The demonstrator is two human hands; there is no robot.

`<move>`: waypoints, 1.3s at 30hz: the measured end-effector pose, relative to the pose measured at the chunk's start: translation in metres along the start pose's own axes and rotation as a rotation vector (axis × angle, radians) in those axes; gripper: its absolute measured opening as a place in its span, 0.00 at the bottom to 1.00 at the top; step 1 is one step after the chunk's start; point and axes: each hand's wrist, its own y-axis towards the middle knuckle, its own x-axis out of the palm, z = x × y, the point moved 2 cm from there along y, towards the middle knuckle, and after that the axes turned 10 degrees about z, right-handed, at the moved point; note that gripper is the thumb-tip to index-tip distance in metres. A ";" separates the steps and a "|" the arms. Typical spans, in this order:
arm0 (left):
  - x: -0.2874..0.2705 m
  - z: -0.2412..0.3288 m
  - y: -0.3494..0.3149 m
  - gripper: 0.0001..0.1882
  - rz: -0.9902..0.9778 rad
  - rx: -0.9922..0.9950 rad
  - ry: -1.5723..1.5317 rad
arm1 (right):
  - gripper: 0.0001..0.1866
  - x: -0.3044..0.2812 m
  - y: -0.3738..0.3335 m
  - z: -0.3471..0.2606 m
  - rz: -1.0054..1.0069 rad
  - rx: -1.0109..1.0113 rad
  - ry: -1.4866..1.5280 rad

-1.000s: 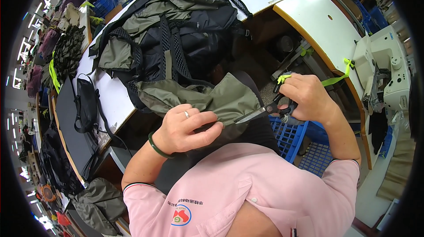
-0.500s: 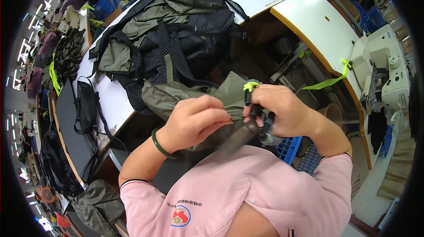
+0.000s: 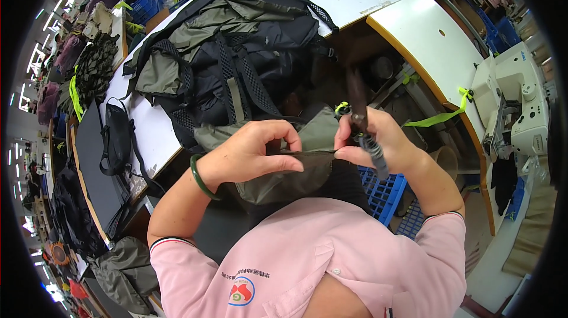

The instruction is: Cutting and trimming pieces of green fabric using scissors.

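Olive-green fabric (image 3: 287, 185) of a bag hangs in front of my body, its dark seam edge stretched between my hands. My left hand (image 3: 254, 149), with a green bangle at the wrist, holds the left part of this edge between thumb and fingers. My right hand (image 3: 381, 137) pinches the edge's right end between thumb and forefinger. Dark scissors (image 3: 357, 96) with wrapped handles and a yellow-green tie are also held in my right hand, blurred in part. Beyond my hands, a black and olive backpack (image 3: 236, 51) lies on the white table.
On the right stands a white sewing machine (image 3: 520, 99) with a yellow-green ribbon (image 3: 438, 115) near it. A blue crate (image 3: 383, 196) is below my right forearm. A black pouch with straps (image 3: 116, 140) lies at the left, and olive fabric (image 3: 127, 273) lies lower left.
My hands have spread a little apart along the fabric edge. The scissors have swung from pointing down and left to pointing upward. The fabric edge is now stretched straighter.
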 end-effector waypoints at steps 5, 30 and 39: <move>-0.005 -0.013 0.001 0.12 -0.118 -0.194 -0.117 | 0.13 -0.005 -0.002 0.013 0.058 0.174 0.237; 0.002 -0.029 0.010 0.11 -0.161 -0.467 -0.556 | 0.19 -0.077 -0.020 -0.015 0.166 -0.531 -1.028; 0.005 -0.028 0.014 0.11 -0.246 -0.472 -0.560 | 0.20 -0.075 -0.009 -0.015 0.073 -0.638 -1.113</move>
